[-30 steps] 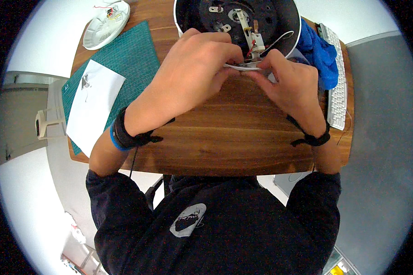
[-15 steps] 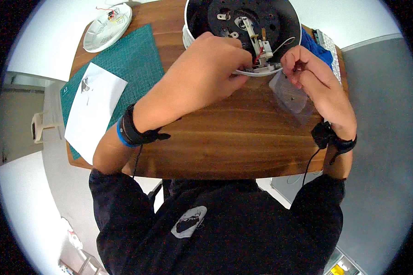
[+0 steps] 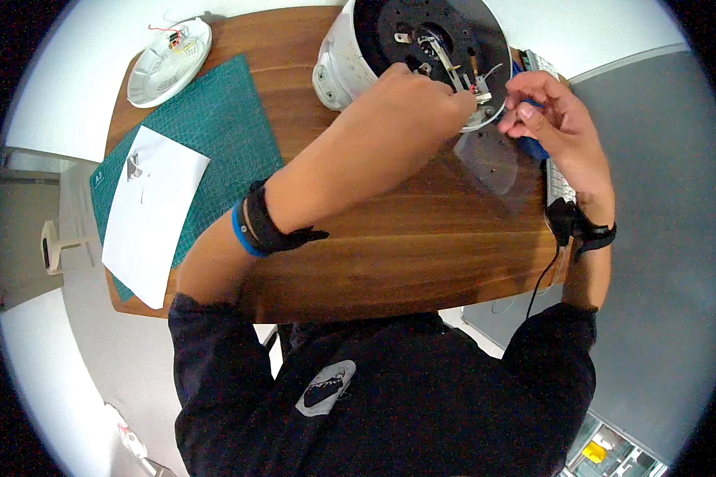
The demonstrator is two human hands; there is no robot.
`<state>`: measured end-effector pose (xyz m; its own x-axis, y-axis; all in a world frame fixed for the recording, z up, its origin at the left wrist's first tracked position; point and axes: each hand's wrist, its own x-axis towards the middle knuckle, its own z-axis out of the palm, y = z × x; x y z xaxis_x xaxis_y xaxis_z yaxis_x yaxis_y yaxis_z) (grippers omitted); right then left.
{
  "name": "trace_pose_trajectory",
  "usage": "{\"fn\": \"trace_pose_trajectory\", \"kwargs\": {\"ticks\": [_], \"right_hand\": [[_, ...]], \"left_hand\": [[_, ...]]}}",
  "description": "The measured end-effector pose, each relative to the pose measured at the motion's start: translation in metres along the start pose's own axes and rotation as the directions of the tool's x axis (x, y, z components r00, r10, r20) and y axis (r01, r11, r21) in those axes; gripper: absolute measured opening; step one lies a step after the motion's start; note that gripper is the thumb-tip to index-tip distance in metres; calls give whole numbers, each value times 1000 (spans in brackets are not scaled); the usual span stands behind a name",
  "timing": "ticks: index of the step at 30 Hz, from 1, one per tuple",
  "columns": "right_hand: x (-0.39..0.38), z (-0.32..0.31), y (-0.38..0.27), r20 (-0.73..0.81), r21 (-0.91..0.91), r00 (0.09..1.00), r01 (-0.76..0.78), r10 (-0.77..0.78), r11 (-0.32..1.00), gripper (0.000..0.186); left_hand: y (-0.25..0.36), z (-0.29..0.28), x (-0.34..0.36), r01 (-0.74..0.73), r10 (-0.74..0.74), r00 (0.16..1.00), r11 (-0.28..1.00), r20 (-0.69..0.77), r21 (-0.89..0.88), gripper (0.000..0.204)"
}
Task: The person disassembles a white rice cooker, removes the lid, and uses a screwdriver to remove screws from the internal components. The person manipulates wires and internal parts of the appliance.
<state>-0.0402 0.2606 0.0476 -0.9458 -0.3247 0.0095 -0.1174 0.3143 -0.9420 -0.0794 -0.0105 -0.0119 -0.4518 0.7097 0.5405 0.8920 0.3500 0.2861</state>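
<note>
A round white appliance housing (image 3: 346,60) lies with its open end toward me, showing a black inner plate (image 3: 394,20), metal tabs and a small white switch assembly with wires (image 3: 453,73). My left hand (image 3: 406,119) is closed at the near edge of that opening. Its back hides the fingertips and whatever they grip. Just right of the rim, my right hand (image 3: 561,119) is raised with thumb and fingers brought together; anything between them is too small to make out. Below the rim, a clear plastic bag (image 3: 488,163) lies on the wooden table.
A green cutting mat (image 3: 231,119) lies on the left, partly under a white sheet of paper (image 3: 155,215). Behind it sits an oval white cover (image 3: 163,75) with wires inside. Blue cloth (image 3: 533,147) and a white keyboard (image 3: 559,184) are at the right edge.
My left hand has moved right along the housing's rim. My right hand has come away from the rim and the plastic bag, and the housing appears turned, with more of its side showing.
</note>
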Motion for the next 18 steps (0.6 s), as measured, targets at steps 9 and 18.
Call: {"fn": "trace_pose_trajectory", "kwargs": {"ticks": [9, 18], "right_hand": [[4, 18, 3, 38, -439, 949, 298, -314, 847, 8], [9, 28, -8, 241, -692, 857, 481, -455, 539, 19]], "left_hand": [[9, 0, -3, 24, -9, 999, 962, -54, 272, 14], [11, 2, -15, 89, -86, 996, 948, -24, 305, 20]]}}
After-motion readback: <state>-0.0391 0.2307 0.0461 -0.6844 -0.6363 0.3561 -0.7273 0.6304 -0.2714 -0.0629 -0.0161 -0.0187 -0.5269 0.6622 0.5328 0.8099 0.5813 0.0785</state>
